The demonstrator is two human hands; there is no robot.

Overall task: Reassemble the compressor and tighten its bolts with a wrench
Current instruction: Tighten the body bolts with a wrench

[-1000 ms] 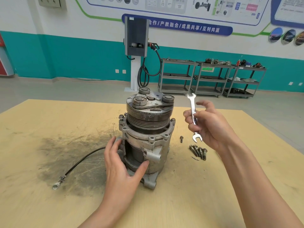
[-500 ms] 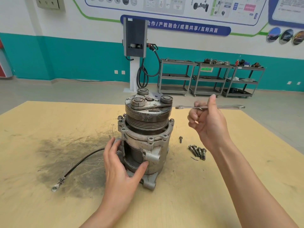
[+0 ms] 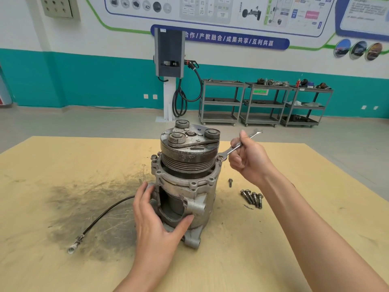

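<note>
Two bare hands are working on the grey cast-metal compressor (image 3: 185, 186), which is standing upright on the yellow wooden table (image 3: 63, 165). The left hand (image 3: 155, 220) is bracing its lower housing, fingers and thumb spread against it. The right hand (image 3: 247, 159) is gripping the silver open-ended wrench (image 3: 235, 147), whose lower jaw appears seated on the right-side flange bolt (image 3: 219, 158). Five loose bolts (image 3: 251, 198) are lying nearby.

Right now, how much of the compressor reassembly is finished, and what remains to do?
Done: the compressor stands upright with its pulley on, and bolts sit in the flange at left and right. In hand: the right hand holds the wrench on the right flange bolt, while the left hand steadies the housing. Left: four loose bolts and a single bolt lie on the table.
</note>
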